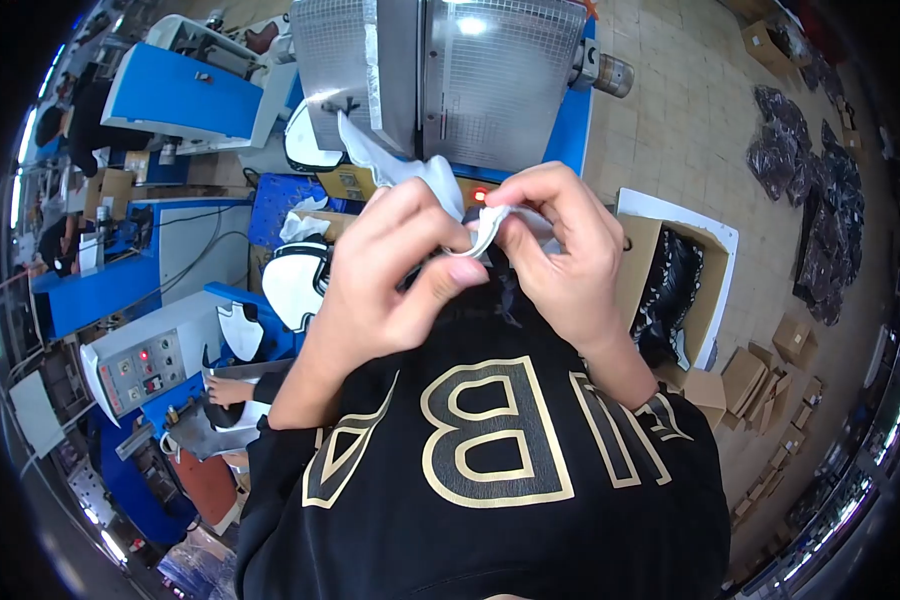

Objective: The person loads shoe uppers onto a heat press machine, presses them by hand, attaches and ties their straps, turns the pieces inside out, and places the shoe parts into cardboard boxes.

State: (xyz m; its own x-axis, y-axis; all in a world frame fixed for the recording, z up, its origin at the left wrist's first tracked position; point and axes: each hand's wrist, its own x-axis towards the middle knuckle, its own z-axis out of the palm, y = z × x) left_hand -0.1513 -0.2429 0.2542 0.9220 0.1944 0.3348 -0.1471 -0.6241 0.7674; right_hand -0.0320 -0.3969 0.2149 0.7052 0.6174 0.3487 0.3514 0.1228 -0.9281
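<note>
Ahead of the person (490, 540) stands a machine (500, 90). Left of the machine is a cabinet (185, 92); nearer left, a control panel (135, 385). Bags (778, 145) lie on the floor (660, 130) to its right.

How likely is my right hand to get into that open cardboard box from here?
Probably yes: the open cardboard box lies on that side, nothing visible between. But the right hand is pinching the white piece alongside the left hand, so would likely need to let go first.
</note>
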